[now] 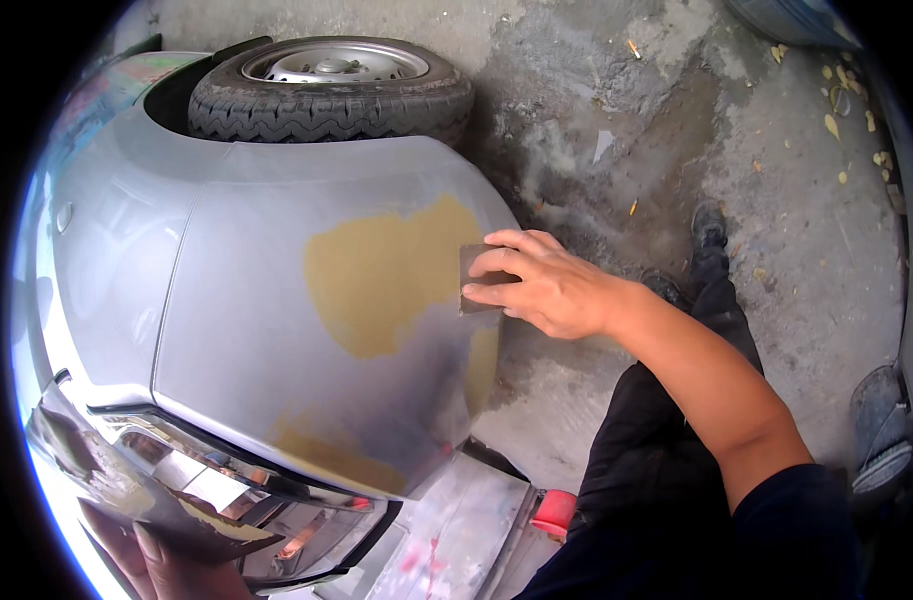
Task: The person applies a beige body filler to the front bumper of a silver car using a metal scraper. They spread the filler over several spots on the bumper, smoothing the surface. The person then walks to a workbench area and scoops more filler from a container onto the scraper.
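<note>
My right hand [566,285] pinches a thin, dark brownish-grey square spreader [473,300], with the fingers laid over its face. The spreader is at the right edge of a yellow-tan filler patch [376,270] on a grey car body panel [246,260]. More filler shows along the panel's lower edge and right side. At the lower left my left hand [161,565] grips a dark, scuffed mixing board [146,500] with pale filler smeared along its edge. The board hides part of that hand.
A wheel [331,100] with a black tyre stands behind the panel. A clear-lensed lamp [316,515] sits below it. Nearby are a red object [553,512] and a pale, paint-stained surface [456,530]. Dry leaves and cigarette butts lie on the concrete floor [806,230].
</note>
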Motion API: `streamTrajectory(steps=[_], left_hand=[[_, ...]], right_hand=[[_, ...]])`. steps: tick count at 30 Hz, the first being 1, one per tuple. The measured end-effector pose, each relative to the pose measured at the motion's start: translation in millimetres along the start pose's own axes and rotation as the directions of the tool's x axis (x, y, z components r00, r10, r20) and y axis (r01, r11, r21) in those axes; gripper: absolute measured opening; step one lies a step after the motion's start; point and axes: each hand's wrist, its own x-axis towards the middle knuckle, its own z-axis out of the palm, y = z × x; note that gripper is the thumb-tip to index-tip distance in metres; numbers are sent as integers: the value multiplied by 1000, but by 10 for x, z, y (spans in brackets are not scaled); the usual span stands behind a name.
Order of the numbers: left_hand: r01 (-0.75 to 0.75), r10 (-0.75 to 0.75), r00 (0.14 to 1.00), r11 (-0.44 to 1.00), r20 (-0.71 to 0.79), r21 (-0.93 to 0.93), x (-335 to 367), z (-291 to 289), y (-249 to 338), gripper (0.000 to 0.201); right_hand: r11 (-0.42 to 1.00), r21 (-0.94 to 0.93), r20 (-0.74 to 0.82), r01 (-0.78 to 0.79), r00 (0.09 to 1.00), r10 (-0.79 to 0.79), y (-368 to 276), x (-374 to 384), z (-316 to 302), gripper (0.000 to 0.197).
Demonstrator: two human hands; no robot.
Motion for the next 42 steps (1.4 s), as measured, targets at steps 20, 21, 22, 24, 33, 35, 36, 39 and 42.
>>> streamTrajectory(steps=[20, 21, 22, 24, 33, 35, 36, 39, 42], left_hand=[[20, -20, 1000, 1000, 21, -8, 0, -210, -5, 66], [28, -27, 999, 999, 40, -38, 22, -263, -24, 66], [40, -37, 998, 997, 51, -60, 29, -293, -30, 66], [64, -57, 996, 993, 75, -100, 43, -288, -18, 66], [-1, 2, 1000, 995, 6, -98, 70, -239, -30, 62], [-7, 9, 1000, 996, 20, -93, 102, -297, -93, 61], [-3, 4, 1000, 997, 17, -74, 82, -279, -81, 61], [-9, 9, 1000, 998, 1, -56, 83, -279, -123, 61], [-6, 6, 1000, 999, -10, -48, 74, -247, -121, 61]], right_hand=[[972, 55, -52, -230, 971, 233, -303, 289, 74, 43], [968, 49, -68, -245, 966, 247, -341, 220, 116, 43], [966, 50, -78, -252, 964, 256, -370, 166, 167, 43], [969, 33, -97, -244, 964, 246, -413, 51, 261, 43], [948, 124, -166, -292, 936, 310, 332, 314, -131, 42], [917, 160, -53, -365, 924, 378, 373, 597, -209, 42], [906, 189, 19, -378, 924, 382, 376, 665, -201, 42], [912, 142, 76, -386, 923, 378, 169, 563, -101, 42], [951, 110, -21, -290, 956, 294, -32, 245, 91, 40]])
